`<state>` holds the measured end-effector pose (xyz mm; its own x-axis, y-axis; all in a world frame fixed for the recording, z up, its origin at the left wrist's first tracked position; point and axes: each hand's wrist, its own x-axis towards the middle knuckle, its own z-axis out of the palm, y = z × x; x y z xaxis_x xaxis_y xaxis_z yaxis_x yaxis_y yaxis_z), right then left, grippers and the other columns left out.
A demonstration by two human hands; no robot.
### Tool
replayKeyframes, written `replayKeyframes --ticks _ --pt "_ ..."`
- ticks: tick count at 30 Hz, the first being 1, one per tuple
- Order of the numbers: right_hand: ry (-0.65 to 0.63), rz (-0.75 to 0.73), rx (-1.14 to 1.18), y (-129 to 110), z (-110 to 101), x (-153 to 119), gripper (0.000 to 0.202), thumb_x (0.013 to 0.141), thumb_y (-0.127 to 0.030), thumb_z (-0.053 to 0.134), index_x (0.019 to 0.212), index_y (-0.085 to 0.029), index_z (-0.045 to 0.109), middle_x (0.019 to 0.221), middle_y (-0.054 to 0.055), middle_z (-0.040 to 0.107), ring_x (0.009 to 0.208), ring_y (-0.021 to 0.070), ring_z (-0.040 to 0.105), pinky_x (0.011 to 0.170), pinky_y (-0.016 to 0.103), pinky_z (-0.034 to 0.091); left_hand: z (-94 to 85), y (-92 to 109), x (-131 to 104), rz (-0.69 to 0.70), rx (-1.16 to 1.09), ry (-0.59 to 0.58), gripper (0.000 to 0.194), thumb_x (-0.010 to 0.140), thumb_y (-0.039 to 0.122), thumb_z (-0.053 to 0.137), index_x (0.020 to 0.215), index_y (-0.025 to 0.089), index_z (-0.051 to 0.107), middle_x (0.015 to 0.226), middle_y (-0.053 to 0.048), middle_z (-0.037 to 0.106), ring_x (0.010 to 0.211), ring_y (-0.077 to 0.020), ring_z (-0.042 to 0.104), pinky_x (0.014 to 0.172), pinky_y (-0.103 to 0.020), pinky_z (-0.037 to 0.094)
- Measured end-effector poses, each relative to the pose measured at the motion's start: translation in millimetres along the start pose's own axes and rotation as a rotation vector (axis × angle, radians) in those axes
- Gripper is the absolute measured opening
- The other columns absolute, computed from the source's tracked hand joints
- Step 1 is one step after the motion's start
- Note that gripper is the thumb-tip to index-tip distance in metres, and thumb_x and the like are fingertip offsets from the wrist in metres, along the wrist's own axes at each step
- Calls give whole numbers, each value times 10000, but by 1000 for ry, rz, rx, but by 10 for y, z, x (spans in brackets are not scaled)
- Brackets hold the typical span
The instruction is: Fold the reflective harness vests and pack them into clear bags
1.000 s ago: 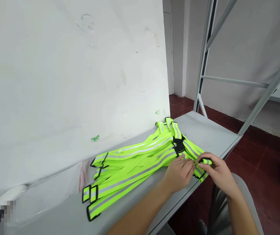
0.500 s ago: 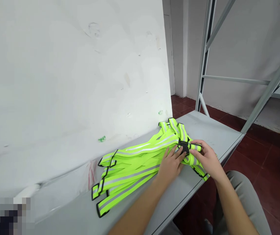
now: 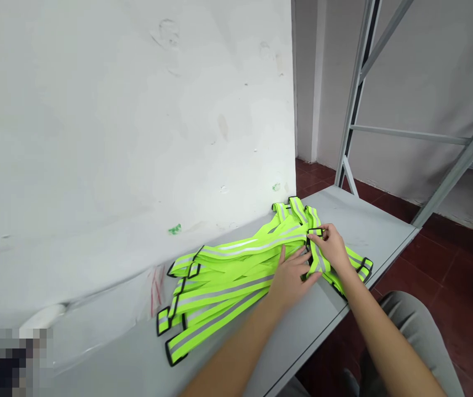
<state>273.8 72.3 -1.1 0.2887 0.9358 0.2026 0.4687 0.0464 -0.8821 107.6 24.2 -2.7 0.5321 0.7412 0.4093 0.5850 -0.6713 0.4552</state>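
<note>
A pile of neon yellow-green reflective straps [image 3: 228,292] with silver stripes and black plastic buckles lies on the grey board against the white wall. My left hand [image 3: 290,278] rests on the pile near its right end, fingers spread over the straps. At that end, my right hand [image 3: 331,248] pinches a short reflective strap [image 3: 321,259] close to its black slider buckle [image 3: 314,232]. My fingers partly cover the black piece beneath it.
The grey board [image 3: 368,215] runs along the wall, its edge just above my knee [image 3: 410,320]. A clear plastic bag [image 3: 107,320] lies to the left. A metal frame [image 3: 354,110] rises at the back right, above a red tiled floor [image 3: 439,270].
My right hand has swung the short strap leftward over the black piece, bringing its buckle up beside the pile. My left hand has shifted slightly down and its fingers have spread.
</note>
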Motion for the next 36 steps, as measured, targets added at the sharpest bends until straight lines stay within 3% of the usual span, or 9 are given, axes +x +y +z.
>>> replayKeyframes --ticks 5,11,15,18,23,26,30,34,36 --pt "34 31 31 51 30 33 462 686 -530 686 954 -208 492 620 -76 428 593 171 475 578 285 363 44 3 -18 10 68 175 153 840 294 654 958 212 602 1202 -68 654 1143 -242 580 1101 -552 301" --pt "12 39 103 44 10 -19 443 772 -566 594 1008 -200 514 671 -43 501 624 179 517 605 303 420 3 88 -15 37 291 78 460 831 165 601 1269 250 489 1280 -65 598 1190 -263 526 1054 -519 351" --pt "-16 41 151 -3 -68 -105 405 867 -544 452 1051 -197 549 863 40 633 785 208 588 713 336 468 -20 100 -31 8 239 101 453 844 154 569 1283 236 493 1122 -57 675 1112 -251 571 1034 -499 368" --pt "-63 40 177 -60 -165 -220 379 890 -488 422 1092 -205 573 1028 71 665 917 230 608 808 364 473 -22 70 -35 0 179 200 387 895 162 513 1273 243 509 1038 -47 703 1038 -226 610 1028 -469 382" --pt "-321 -115 189 -83 -314 -501 426 842 -232 414 1246 -222 547 1209 55 630 1100 230 572 965 393 431 -1 -21 -17 -16 38 336 292 943 209 478 1228 238 531 913 -17 716 905 -188 645 970 -405 448" --pt "-301 -176 101 -38 -329 -620 532 813 -228 494 1344 -240 466 1315 62 557 1184 239 519 1016 408 397 4 -37 -14 3 -31 371 267 944 238 497 1207 244 541 818 8 708 865 -178 651 968 -395 449" --pt "-223 -169 -2 -20 -294 -625 502 793 -333 607 1270 -217 504 1215 85 594 1101 256 541 955 415 423 -66 -10 -33 59 8 290 314 919 237 522 1233 236 516 906 -12 711 921 -177 649 984 -395 433" --pt "-258 -125 -7 -132 -303 -560 238 777 -340 623 969 -202 602 899 33 645 843 229 580 798 375 457 -263 -50 -92 45 177 75 690 823 352 643 1419 213 323 1346 -120 549 1242 -259 506 1085 -489 330" --pt "-265 -136 30 -232 -334 -547 195 778 -350 632 902 -203 599 836 16 635 802 218 571 782 362 448 -381 -125 -145 -2 271 -4 757 800 372 658 1445 224 289 1409 -130 486 1303 -286 443 1106 -542 276"
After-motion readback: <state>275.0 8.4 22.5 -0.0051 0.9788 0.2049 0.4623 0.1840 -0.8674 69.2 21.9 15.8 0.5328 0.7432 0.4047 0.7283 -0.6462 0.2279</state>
